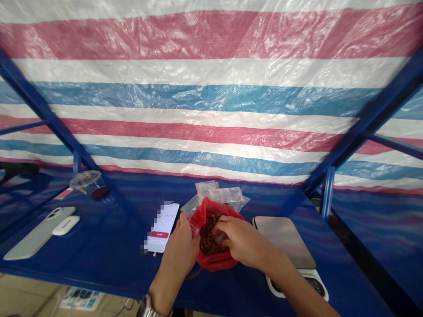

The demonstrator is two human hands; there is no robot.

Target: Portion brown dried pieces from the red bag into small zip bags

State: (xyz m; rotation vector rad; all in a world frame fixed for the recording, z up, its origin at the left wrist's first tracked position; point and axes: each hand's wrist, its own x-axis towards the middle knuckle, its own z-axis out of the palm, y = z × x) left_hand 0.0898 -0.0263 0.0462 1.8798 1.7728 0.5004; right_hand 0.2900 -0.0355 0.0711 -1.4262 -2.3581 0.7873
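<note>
A red plastic bag (218, 263) stands open on the blue table, filled with small brown dried pieces (209, 237). My left hand (181, 246) grips the bag's left rim, where a bit of clear plastic also shows by the fingers. From the right, my right hand (243, 240) reaches into the mouth of the bag, its fingers curled down among the pieces. Something translucent shows beneath those fingers, too unclear to name. Behind the red bag lie several clear zip bags (228, 196).
Left of the bag lies a lit phone (161, 229). A kitchen scale (286, 242) sits to the right, under my right forearm. Farther left are a pale phone (39, 233), a white case (66, 225) and a clear cup (87, 180). Blue frame bars (360, 127) flank the striped sheet (211, 97).
</note>
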